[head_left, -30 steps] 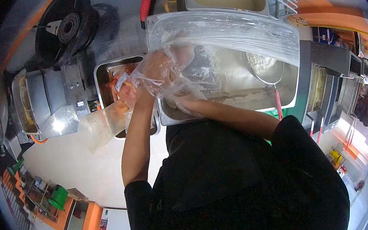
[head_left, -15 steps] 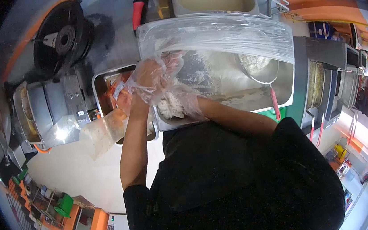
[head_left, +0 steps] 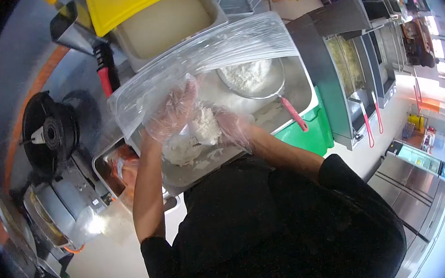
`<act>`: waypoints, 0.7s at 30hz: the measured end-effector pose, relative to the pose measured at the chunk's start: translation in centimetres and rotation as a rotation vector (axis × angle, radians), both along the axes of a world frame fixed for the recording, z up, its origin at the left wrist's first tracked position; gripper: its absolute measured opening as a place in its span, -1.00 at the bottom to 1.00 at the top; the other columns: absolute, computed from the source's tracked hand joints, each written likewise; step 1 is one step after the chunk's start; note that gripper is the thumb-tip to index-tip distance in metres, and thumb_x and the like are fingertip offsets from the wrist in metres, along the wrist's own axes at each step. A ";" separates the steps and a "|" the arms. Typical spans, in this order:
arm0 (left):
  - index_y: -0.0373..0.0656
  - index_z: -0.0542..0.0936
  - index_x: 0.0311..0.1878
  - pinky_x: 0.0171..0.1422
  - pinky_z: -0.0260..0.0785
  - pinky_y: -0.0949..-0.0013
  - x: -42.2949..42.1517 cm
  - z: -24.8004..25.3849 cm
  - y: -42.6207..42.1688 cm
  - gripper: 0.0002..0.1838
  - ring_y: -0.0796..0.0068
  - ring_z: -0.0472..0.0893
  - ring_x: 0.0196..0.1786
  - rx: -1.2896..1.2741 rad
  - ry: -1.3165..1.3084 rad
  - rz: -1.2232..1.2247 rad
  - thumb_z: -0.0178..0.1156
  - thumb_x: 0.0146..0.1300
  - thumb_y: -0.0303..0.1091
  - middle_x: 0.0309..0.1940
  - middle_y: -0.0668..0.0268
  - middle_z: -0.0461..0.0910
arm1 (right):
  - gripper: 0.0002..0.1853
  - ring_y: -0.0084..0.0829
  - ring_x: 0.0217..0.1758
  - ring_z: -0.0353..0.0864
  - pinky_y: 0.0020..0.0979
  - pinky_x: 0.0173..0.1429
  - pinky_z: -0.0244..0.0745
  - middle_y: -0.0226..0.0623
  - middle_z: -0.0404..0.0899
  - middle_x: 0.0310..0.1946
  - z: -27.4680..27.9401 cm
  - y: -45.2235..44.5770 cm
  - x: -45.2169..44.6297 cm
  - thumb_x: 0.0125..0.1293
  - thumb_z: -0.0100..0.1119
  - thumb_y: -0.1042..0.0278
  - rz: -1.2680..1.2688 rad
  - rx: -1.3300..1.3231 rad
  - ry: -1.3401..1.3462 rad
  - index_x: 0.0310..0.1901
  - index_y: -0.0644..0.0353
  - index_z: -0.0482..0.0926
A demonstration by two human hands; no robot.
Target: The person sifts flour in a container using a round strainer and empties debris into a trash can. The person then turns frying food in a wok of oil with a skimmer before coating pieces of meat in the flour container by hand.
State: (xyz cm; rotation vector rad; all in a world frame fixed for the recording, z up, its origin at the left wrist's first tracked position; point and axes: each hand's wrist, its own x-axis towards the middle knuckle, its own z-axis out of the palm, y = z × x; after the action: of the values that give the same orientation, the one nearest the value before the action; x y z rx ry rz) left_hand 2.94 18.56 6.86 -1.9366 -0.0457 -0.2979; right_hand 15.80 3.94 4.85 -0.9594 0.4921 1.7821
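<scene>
My left hand [head_left: 173, 113] and my right hand [head_left: 235, 128], both in clear plastic gloves, meet over the left part of a steel tray [head_left: 303, 79]. A flour-coated piece of food [head_left: 206, 126] sits between them, and both hands close against it from either side. Some left fingers are blurred under the loose glove. White floury material [head_left: 180, 150] lies below in the tray; its exact form is unclear. Right of the hands, a round sieve with a red handle [head_left: 295, 114] holds white flour [head_left: 248, 76]. Clear plastic wrap [head_left: 245, 41] covers the tray's far side.
A steel container of raw orange-pink meat [head_left: 123, 168] stands left of the tray. Behind is a pan of pale liquid [head_left: 167, 25] with a yellow lid [head_left: 143, 1]. A red-handled tool [head_left: 105, 78] lies nearby. Fryers [head_left: 348, 66] stand at right, a green bin [head_left: 306, 133] below.
My view has turned and shifted, showing more of the sieve and fryers. The floured piece has come up between my hands. My left hand has moved away from the meat container.
</scene>
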 end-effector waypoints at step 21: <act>-0.31 0.26 0.36 0.24 0.33 0.32 9.9 -1.7 -1.5 -0.45 0.23 0.43 0.19 -0.077 -0.057 -0.153 -0.10 0.29 -0.42 0.25 0.07 0.37 | -0.62 -0.09 0.15 0.45 -0.19 0.23 0.32 -0.11 0.50 0.06 -1.9 -6.2 16.8 0.35 -0.03 0.17 0.448 0.047 -2.096 0.12 0.13 0.48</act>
State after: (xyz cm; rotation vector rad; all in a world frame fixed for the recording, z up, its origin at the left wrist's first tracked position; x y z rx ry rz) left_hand 12.83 17.10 5.18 -2.0120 0.0543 -0.4585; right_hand 32.57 -2.24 2.97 -2.2741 -1.1296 0.2900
